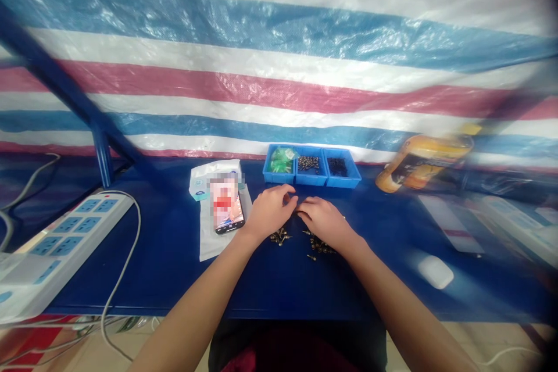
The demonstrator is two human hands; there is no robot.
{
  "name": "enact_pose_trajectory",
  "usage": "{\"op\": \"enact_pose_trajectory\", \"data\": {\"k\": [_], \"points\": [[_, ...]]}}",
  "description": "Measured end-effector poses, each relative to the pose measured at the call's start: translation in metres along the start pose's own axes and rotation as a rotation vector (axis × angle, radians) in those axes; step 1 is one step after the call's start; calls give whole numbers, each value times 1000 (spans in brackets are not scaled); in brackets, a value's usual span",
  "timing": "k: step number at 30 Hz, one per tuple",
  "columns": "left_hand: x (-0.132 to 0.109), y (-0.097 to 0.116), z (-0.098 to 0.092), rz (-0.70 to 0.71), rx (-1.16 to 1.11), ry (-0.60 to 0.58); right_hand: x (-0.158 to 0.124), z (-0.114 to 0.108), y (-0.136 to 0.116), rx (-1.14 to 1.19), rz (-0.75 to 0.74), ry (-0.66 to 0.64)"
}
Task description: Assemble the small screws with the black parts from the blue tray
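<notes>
The left hand (270,212) and right hand (325,222) reach across a dark blue table (174,279) and stop just in front of a shallow blue plastic parts tray (310,182). Their curled fingers nearly meet below the tray's middle compartment. The hands are close together, but whether the fingers pinch a small part between them cannot be told.

Nearer the person than the tray, and partly under the hands, lie two loose clusters of small brass-coloured screws (279,237), their slim shanks pointing every way. The tray's three square compartments hold a crinkled green plastic bag (282,160), a heap of dark ribbed fasteners (308,164) and a mound of fine black parts (337,167).

Left of the tray, a smartphone (227,206) with a blurred screen rests on a white paper packet (210,247). Farther left sits a white power strip (70,232) with blue sockets. Right of the tray, a glossy yellow-and-orange bottle (425,163) lies tilted, and beyond it, toward the person, is a smooth white computer mouse (436,272). The table's front edge runs well apart from the screws. A striped woven tarpaulin (279,52) hangs behind the tray.
</notes>
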State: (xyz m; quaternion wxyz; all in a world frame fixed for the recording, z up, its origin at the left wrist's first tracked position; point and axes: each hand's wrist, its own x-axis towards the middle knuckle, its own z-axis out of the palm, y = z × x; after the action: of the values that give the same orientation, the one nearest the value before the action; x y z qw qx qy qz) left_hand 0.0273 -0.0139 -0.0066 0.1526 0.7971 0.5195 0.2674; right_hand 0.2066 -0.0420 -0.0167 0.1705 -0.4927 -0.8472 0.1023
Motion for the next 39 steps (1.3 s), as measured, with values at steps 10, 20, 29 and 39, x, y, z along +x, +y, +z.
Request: {"op": "enact_pose_trajectory", "data": {"k": [10,20,29,39], "points": [[-1,0,-1,8,2,-12,3,4,2,190,12,40],[0,-2,1,23,-15,3,3,-1,3,294,30,142],[1,-2,-3,136,-129,-56,5,-1,6,559,115,352],[2,0,-1,138,-337,-74,5,1,8,708,148,362]]}}
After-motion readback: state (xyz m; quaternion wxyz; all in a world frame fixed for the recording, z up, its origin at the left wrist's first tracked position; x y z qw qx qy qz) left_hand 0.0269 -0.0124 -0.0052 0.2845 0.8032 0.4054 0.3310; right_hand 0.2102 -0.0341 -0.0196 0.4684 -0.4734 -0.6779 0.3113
